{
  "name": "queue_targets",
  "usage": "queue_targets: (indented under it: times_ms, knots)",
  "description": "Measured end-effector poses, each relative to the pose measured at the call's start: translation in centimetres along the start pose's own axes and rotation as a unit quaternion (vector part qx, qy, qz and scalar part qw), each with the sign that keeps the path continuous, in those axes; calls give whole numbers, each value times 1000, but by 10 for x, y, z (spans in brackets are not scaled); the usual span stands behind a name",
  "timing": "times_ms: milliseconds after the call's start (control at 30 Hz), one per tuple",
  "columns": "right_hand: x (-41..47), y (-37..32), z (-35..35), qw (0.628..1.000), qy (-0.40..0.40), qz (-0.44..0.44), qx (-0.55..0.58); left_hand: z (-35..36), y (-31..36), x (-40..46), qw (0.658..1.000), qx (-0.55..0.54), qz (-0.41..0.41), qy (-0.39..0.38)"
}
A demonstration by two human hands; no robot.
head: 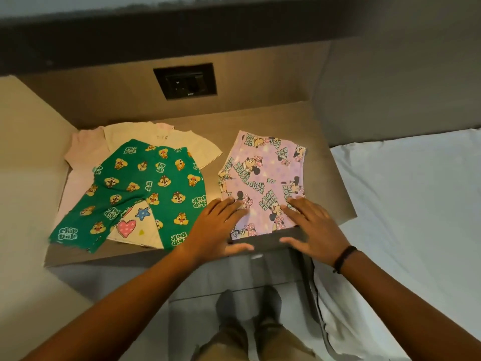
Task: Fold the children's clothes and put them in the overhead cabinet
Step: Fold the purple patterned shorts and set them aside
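A folded lilac garment (263, 175) with a cartoon mouse print lies on the right half of the brown tabletop (226, 126). My left hand (218, 227) rests flat on its near left corner, fingers spread. My right hand (309, 227) lies flat on its near right edge, thumb over the table's front edge. To the left, green trousers (145, 188) with a chipmunk print lie spread out over a cream T-shirt (166, 139) and a pink T-shirt (83, 152). The cream shirt's heart and star print (135, 222) shows between the trouser legs.
A dark socket plate (186, 80) sits in the wall panel behind the table. A white bed sheet (416, 204) lies to the right. A dark ledge (234, 29) runs above. My feet (247, 316) stand on the grey floor, with a black cable (316, 290) hanging beside the bed.
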State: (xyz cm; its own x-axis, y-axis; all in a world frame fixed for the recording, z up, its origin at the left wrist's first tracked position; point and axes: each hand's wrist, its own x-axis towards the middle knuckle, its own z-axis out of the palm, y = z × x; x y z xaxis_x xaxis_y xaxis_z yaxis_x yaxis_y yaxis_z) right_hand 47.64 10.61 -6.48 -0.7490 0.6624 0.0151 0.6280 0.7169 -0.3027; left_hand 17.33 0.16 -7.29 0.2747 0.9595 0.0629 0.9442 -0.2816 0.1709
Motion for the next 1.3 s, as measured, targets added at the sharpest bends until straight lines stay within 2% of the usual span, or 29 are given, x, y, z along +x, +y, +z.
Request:
queue_targets:
  times_ms: [67, 200, 300, 367, 433, 533, 633, 700, 767, 833, 933, 1000, 1067, 1167, 1233, 1300]
  knots:
    - [-13, 5, 6, 1000, 5, -26, -15, 10, -2, -22, 1000, 15, 19, 12]
    - [-10, -3, -2, 994, 81, -44, 50, 15, 1, -30, 987, -72, 7, 143]
    - [7, -14, -26, 983, 121, -5, 138, -2, 7, -11, 955, -174, -94, 220]
    - [29, -15, -43, 971, 153, 23, 181, -18, 4, 18, 928, -229, -181, 231]
    - [56, -9, -54, 967, 179, 53, 172, -31, -4, 58, 914, -251, -224, 227]
    - [95, 9, -55, 967, 184, 126, 123, -33, -20, 114, 924, -210, -250, 198]
    - [119, 29, -40, 971, 130, 194, 60, -17, -33, 151, 942, -166, -261, 133]
    - [126, 34, -32, 973, 95, 209, -5, -8, -37, 163, 952, -119, -261, 105]
    - [133, 37, -29, 978, 99, 178, -50, -9, -32, 166, 965, -39, -233, 118]
    - [143, 41, -33, 989, 101, 101, -45, -7, -13, 161, 968, 0, -217, 123]
    - [157, 48, -34, 997, -19, -44, -61, 10, 33, 135, 955, -56, -287, 47]
    - [158, 51, -25, 992, -92, -57, -61, 24, 41, 125, 950, -72, -304, 7]
    - [151, 49, -15, 996, -79, 0, -47, 28, 28, 126, 965, -53, -258, -3]
    - [131, 18, -2, 987, -16, 158, -25, 15, -5, 131, 987, -5, -161, -7]
    - [115, -19, 10, 966, 2, 258, 21, 4, -19, 131, 989, 42, -138, -21]
    - [105, -48, 16, 952, -29, 296, 72, -5, -21, 129, 988, 19, -145, -41]
